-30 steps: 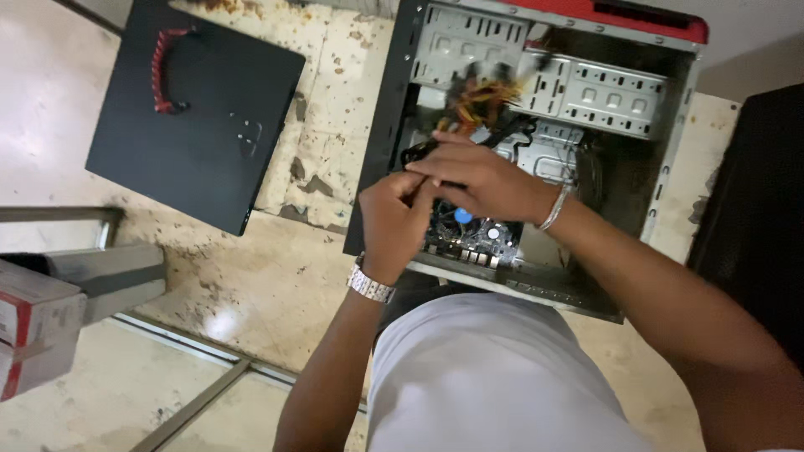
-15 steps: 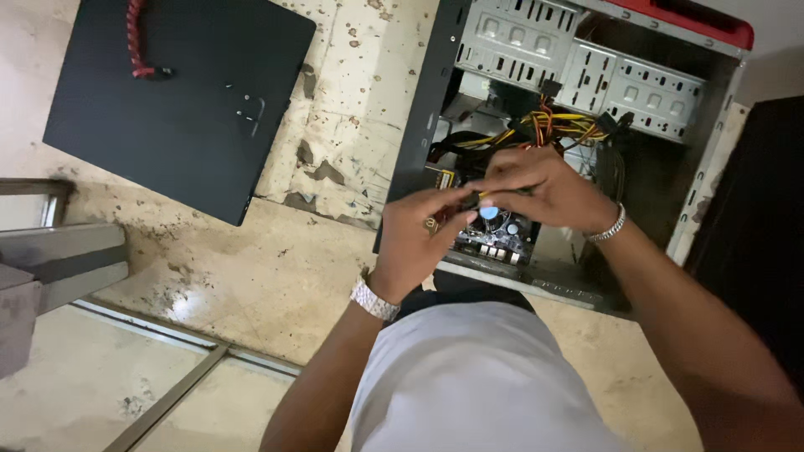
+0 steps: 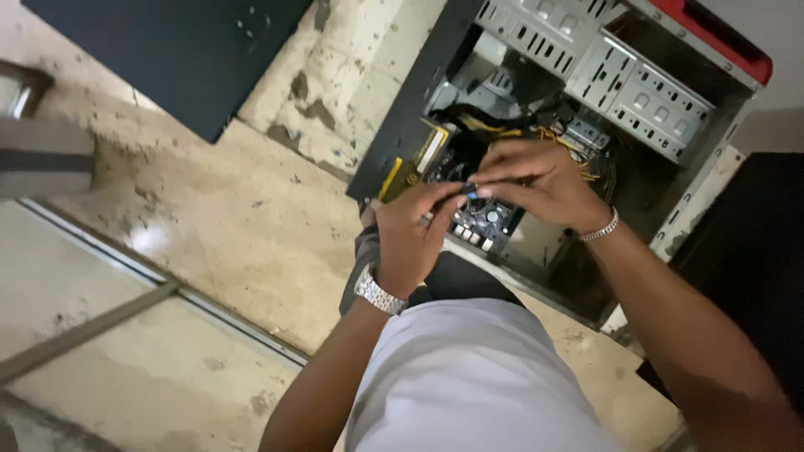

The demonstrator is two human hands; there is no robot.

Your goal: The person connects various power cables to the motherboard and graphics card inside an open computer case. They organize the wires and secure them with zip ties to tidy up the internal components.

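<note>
Head view | left hand [image 3: 410, 238] and right hand [image 3: 532, 180] pinch together on a small blue-tipped connector [image 3: 471, 191], held just above the motherboard [image 3: 486, 222] inside the open computer case [image 3: 670, 100], fingers steadying it

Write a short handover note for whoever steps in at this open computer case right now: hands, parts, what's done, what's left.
Left hand: fingers curled, pinching a small part, too small to identify.
Right hand: fingertips meeting the left's over the dark circuit board.
Black metal computer case with red front: on the stained stone floor, side open, yellow cable bundle loose behind the hands.
Black flat side panel: already off, lying apart.
Left: work at the board unfinished; panel not refitted.
</note>
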